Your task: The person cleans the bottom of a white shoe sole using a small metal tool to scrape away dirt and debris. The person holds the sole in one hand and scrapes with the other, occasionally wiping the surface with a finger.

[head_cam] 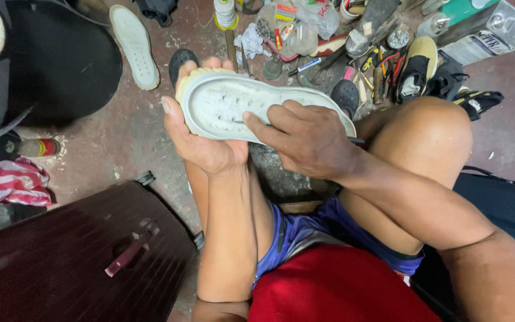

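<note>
My left hand grips a pale grey shoe sole from below and from its left end, holding it hollow side up. My right hand rests on the sole's near edge, fingers closed around a thin dark tool whose tip lies inside the sole; little of the tool shows. My bare knee is raised just right of the hands.
A dark maroon suitcase lies at lower left. A loose white sole rests on the floor beyond. A heap of tools, bottles and a yellow-and-black shoe crowds the floor at the top. Black bags sit at upper left.
</note>
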